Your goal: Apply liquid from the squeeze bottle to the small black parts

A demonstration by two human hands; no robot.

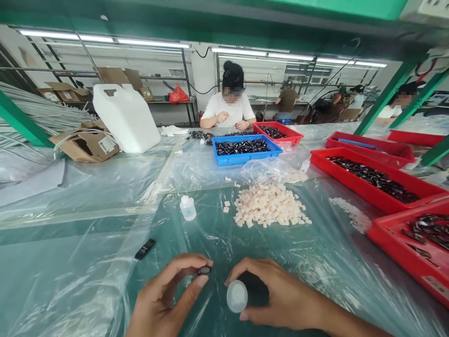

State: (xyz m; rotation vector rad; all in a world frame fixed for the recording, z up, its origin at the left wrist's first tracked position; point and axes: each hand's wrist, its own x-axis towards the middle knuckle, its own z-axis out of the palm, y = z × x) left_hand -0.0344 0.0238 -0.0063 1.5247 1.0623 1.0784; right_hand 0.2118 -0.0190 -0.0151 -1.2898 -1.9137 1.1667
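Note:
My left hand (168, 299) pinches a small black oval part (204, 270) between thumb and fingertips, low in the middle of the view. My right hand (277, 295) is closed around a small translucent white round bottle (236, 296), its round end facing me. The two hands sit a few centimetres apart above the plastic-covered table (87, 243). A heap of small cream-white blocks (268, 205) lies beyond my hands. A small white bottle (188, 208) stands left of that heap. One flat black part (144, 249) lies alone on the plastic to the left.
Red trays (354, 180) of dark parts line the right side, with a blue tray (245, 157) and another red tray (291, 138) farther back. A big white jug (126, 117) and an open carton (86, 145) stand far left. A person in white sits opposite.

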